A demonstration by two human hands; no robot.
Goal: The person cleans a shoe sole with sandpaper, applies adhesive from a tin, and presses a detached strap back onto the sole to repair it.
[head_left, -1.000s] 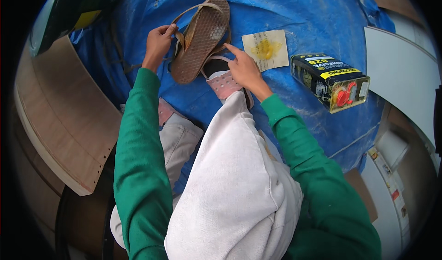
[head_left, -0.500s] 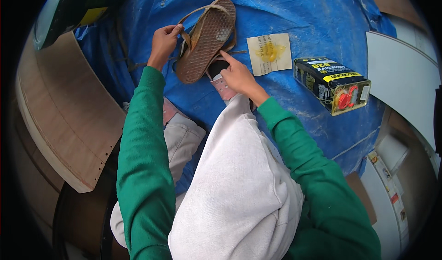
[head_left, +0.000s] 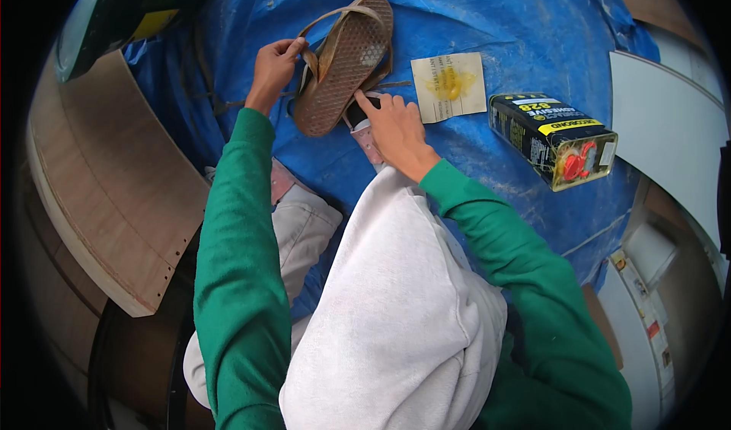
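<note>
A brown sandal (head_left: 343, 72) with a diamond-patterned face turned up lies slanted on a blue tarp (head_left: 533, 19). Thin straps stick out around its sides. My left hand (head_left: 272, 71) pinches one of these straps at the sandal's left side. With one finger stretched out, my right hand (head_left: 398, 135) touches the lower right edge of the sole; its other fingers look bent, their tips hidden. To the right of the sandal lies a piece of tan paper (head_left: 426, 110) with a yellow blob of glue (head_left: 454, 87) on it.
A black and yellow adhesive can (head_left: 544, 129) with a red cap lies on its side at the right. Curved wooden panel (head_left: 122, 194) stands at the left, below a dark container (head_left: 114, 27). White board (head_left: 662, 118) edges the tarp at the right.
My right hand has shifted slightly left along the sandal's edge, and its other fingers have moved forward. My left hand keeps its pinch on the strap. The view has shifted slightly.
</note>
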